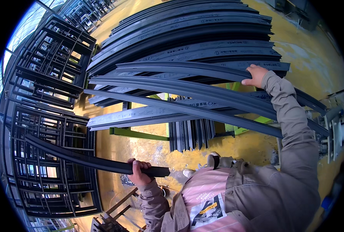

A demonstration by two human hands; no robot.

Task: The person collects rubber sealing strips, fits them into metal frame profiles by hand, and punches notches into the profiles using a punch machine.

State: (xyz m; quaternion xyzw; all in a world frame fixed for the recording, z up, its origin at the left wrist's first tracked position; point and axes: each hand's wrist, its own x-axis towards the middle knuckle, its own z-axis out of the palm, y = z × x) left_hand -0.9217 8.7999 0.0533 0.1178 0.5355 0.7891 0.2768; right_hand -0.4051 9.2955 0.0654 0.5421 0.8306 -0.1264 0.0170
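My left hand (140, 173) is closed round a dark grey metal profile bar (83, 158), near its right end. The bar reaches out to the left, in front of the stacked frames. My right hand (256, 76) is stretched to the far right, its fingers and thumb gripping another long dark profile bar (187, 69) over the pile. Just nearer than it, further long bars (179, 88) lie slanting across one another. A wider bar with pale film and printing (133, 116) lies below these.
Many parallel profiles (203, 23) are stacked at the back on a green stand (141, 133). Short upright profiles (191, 133) stand beneath. Dark rectangular frames (56, 154) are piled at the left. Metal equipment (335, 133) stands at the right edge, on a yellow floor (141, 149).
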